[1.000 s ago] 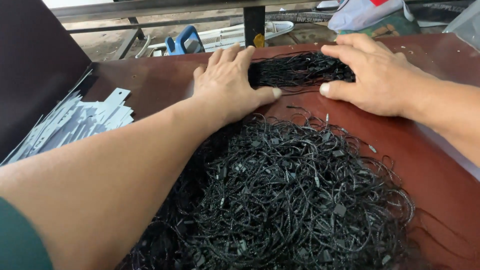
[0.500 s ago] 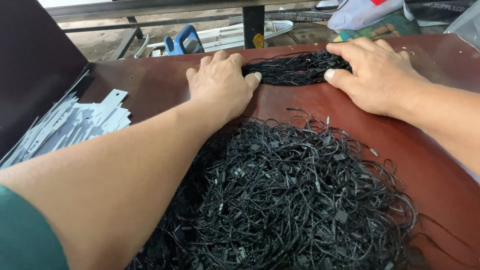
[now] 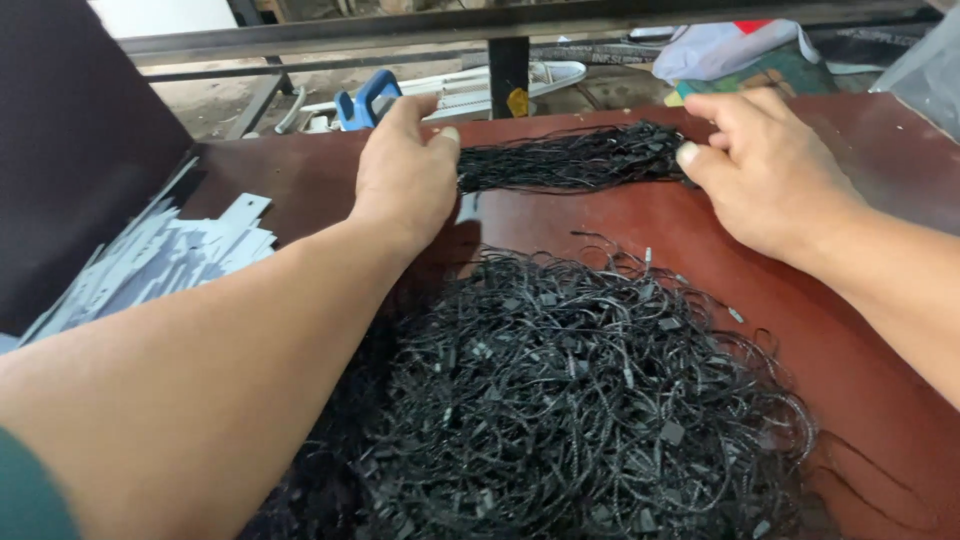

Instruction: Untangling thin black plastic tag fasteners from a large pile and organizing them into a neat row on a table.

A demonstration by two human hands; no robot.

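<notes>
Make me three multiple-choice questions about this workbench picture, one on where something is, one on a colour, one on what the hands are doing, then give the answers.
1. Where does the stack of pale grey flat strips lie?
A. At the left side of the table
B. On top of the tangled pile
C. Under the right hand

2. What colour is the big tangled pile of cord ties?
A. White
B. Black
C. Red

3. How do the hands stand at the straightened bundle of black ties?
A. Both rest flat on the tangled pile
B. Only one hand is near it
C. One hand at each end of it

Answers:
1. A, the strips sit at the left edge of the reddish-brown table, beside a dark panel.
2. B, every strand looks black.
3. C, the left hand meets the bundle's left end, the right hand its right end.
</notes>
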